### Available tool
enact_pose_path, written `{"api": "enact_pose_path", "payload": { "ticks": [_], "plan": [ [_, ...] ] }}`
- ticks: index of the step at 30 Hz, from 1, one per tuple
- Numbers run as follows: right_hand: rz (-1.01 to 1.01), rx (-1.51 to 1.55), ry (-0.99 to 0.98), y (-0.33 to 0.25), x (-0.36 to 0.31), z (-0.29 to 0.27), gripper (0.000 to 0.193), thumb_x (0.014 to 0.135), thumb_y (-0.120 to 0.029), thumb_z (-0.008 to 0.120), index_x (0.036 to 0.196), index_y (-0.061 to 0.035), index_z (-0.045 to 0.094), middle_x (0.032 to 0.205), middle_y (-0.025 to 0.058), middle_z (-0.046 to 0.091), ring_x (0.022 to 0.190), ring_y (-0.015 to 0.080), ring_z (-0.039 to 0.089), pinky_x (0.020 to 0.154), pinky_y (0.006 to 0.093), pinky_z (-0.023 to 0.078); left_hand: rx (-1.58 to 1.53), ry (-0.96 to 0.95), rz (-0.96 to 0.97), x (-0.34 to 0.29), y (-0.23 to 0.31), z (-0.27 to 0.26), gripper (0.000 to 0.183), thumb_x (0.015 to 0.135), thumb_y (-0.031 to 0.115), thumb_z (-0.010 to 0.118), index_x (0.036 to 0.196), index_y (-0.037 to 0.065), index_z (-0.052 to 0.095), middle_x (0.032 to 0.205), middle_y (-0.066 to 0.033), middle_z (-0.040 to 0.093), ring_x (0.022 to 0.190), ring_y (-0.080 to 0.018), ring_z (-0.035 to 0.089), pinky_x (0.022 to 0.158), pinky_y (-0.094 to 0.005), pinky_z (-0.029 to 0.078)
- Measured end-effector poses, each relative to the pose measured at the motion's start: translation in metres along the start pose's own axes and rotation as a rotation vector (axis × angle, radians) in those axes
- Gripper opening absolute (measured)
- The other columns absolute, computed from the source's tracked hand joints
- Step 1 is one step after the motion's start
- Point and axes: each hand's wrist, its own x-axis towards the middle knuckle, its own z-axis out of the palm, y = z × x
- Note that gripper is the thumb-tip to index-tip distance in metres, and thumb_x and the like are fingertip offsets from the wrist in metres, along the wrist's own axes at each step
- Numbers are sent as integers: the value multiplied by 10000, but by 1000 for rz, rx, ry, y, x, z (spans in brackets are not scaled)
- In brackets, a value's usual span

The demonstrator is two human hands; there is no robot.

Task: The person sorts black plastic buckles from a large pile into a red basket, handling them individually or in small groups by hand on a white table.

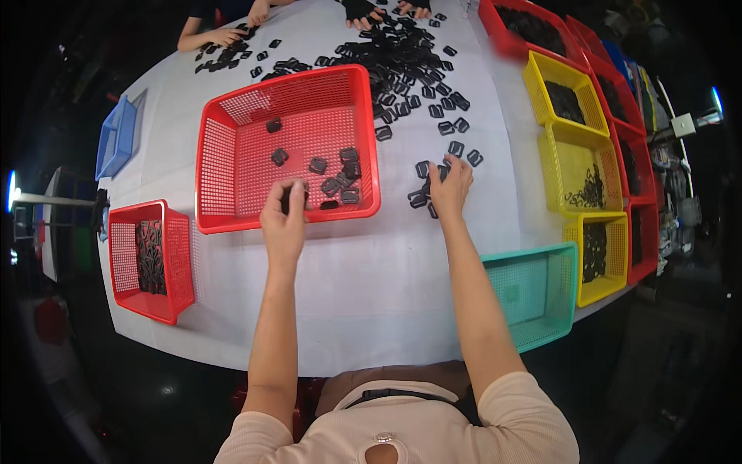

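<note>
My left hand is over the near rim of a large red perforated basket. Pinched in its fingers is a small black plastic piece, mostly hidden by them. Inside the basket lie several similar black pieces, rounded and rectangular. To the right, my right hand reaches down to a small cluster of black pieces on the white tabletop. Its thumb and fingers close round one black piece, partly covered by them.
A big heap of black pieces spreads across the far table, where other people's hands work. A small red basket and blue tray stand left. Right are a teal basket, yellow baskets and red ones.
</note>
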Motion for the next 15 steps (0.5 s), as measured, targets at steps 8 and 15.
{"api": "enact_pose_path", "payload": {
  "ticks": [8,15],
  "plan": [
    [118,-441,-70,33,24,25,518,785,-456,589,1222,-189,515,1360,133,336,1302,380,201,972,678,157,397,30,568,-39,-7,27,158,796,-45,542,939,-8,597,983,-150,585,960,-283,552,819,-354,441],
    [-164,-108,-115,-8,-98,15,323,779,-201,633,1089,-121,586,1200,129,475,1170,341,396,973,496,289,201,-307,398,-97,-52,74,206,753,-110,527,920,-8,590,948,-139,589,907,-293,559,792,-350,447]
  ]
}}
